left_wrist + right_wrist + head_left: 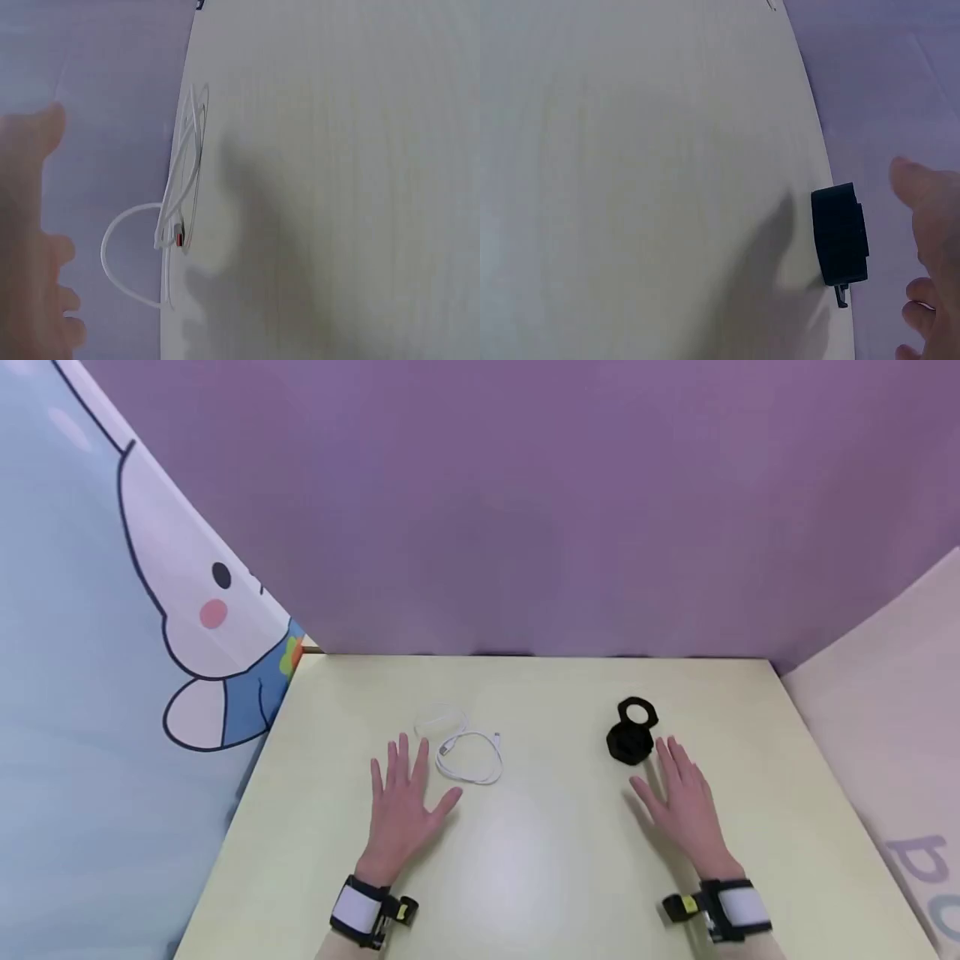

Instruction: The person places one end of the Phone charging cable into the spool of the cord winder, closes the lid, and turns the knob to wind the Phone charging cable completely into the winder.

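Two bare hands above a pale bench (pixel 540 852), with shadows cast beneath. Left hand (pixel 401 818) with fingers spread and thumb well apart, holding nothing. Right hand (pixel 686 810) likewise empty, with fingers nearly straight and thumb held away from them.

Near the left fingertips, toward the far side of the bench: a white cable (pixel 457 777) in loose, overlapping loops, with a larger plug (pixel 447 747) inside the coil and a smaller plug (pixel 497 739) at the side nearer the right hand. Probably very light and limp, apt to sag, spring or tangle if lifted by a single strand. Best taken by pinching the crossed strands together, or by the firm body of the larger plug (metal tip better left alone, to spare the contacts).

Just beside the right fingertips: a black case (pixel 630 743), roughly hexagonal, with a ring (pixel 622 712) extending from its far side. Thick and block-like in the right wrist view, with a small tab below; material not certain. Presumably stiff, fairly light, and perhaps a little slick on the flat faces. Best taken across opposite side walls of the thick body, between thumb and fingers; less wisely by the ring, seemingly thinner and possibly hinged, hence liable to swing or strain.
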### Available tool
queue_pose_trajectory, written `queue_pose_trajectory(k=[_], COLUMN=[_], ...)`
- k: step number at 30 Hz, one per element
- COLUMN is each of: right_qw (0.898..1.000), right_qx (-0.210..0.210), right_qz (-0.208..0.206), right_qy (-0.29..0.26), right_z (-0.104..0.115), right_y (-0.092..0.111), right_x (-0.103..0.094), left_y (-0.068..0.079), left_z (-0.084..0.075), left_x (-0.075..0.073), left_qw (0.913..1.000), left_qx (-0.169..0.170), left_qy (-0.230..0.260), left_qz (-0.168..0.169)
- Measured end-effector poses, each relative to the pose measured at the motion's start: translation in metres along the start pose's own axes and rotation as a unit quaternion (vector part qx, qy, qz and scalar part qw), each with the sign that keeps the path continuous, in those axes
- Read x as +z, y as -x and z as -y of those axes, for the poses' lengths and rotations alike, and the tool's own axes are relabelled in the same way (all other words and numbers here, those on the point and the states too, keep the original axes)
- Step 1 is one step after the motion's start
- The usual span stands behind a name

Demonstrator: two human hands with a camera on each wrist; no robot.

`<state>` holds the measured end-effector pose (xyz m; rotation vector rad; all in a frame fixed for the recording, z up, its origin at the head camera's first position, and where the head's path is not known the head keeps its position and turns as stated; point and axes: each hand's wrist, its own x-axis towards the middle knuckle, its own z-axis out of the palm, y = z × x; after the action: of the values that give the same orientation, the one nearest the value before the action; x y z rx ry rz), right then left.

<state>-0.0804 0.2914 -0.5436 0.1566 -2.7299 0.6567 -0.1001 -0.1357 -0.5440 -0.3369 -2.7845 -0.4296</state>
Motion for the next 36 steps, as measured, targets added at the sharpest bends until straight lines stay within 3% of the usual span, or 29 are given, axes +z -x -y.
queue_pose_trajectory(k=[7, 17, 28, 36], right_qw=[0.999, 0.997, 0.991, 0.990], right_qx=[-0.026, 0.010, 0.055, 0.039], right_qz=[-0.002, 0.066, 0.108, 0.118], right_qy=[-0.026, -0.037, -0.057, -0.065], right_z=[0.007, 0.014, 0.017, 0.033], right_y=[-0.039, -0.058, -0.053, -0.035], right_x=[0.009, 0.017, 0.020, 0.029], left_y=[0.006, 0.022, 0.042, 0.047], left_z=[-0.014, -0.041, -0.067, -0.080], left_x=[-0.015, -0.019, -0.013, -0.011], left_qw=[0.9994, 0.9984, 0.9906, 0.9860], left_qx=[-0.008, 0.032, 0.100, 0.117], left_qy=[0.034, 0.043, 0.086, 0.107], left_qz=[-0.006, 0.017, 0.037, 0.051])
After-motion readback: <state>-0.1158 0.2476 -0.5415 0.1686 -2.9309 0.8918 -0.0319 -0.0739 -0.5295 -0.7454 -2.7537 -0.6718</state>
